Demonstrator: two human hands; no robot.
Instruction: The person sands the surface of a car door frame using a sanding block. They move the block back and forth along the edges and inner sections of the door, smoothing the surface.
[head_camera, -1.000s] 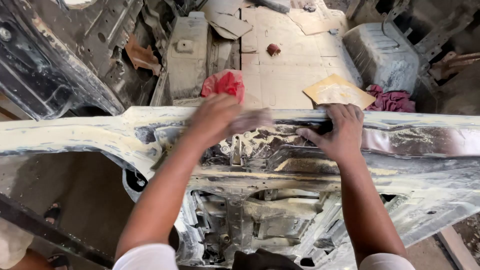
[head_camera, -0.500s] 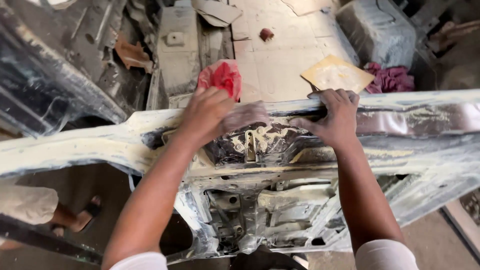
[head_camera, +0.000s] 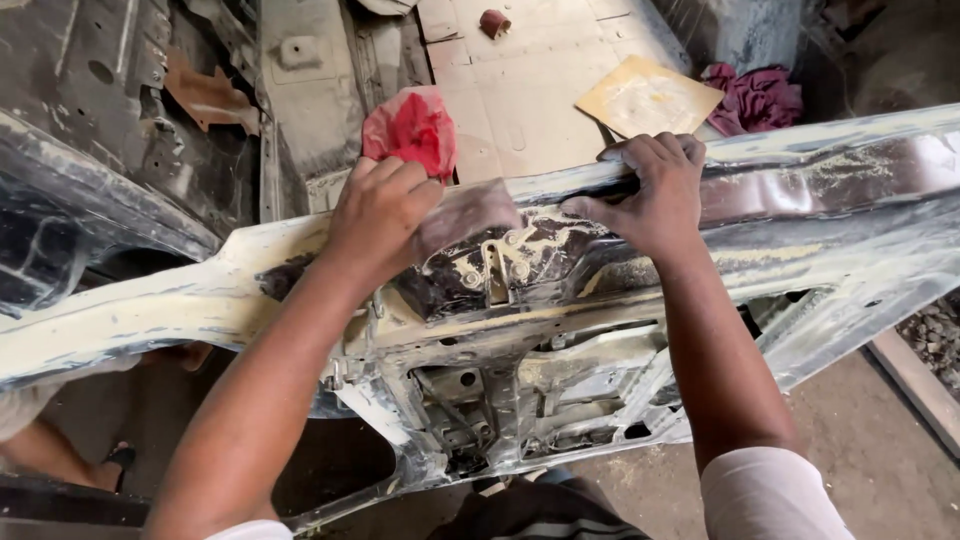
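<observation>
A bare car door frame (head_camera: 820, 200), coated in pale filler and dust, lies across the view in front of me. My left hand (head_camera: 385, 210) presses a brownish piece of sandpaper (head_camera: 465, 215) against the dark, filler-streaked middle of the frame. My right hand (head_camera: 650, 190) grips the upper edge of the frame just right of that spot, fingers curled over the rim. Below my hands the frame's inner bracing and cut-outs (head_camera: 520, 390) show.
A red rag (head_camera: 412, 128) lies on the stripped car floor pan (head_camera: 520, 90) behind the frame, with a tan sheet (head_camera: 648, 97) and a maroon cloth (head_camera: 758, 95) to the right. Dark body panels (head_camera: 90, 150) stand at left. A foot in a sandal (head_camera: 110, 460) shows at lower left.
My left hand with the sandpaper has shifted slightly along the frame's middle, and the view has tilted. My right hand keeps its grip on the upper edge.
</observation>
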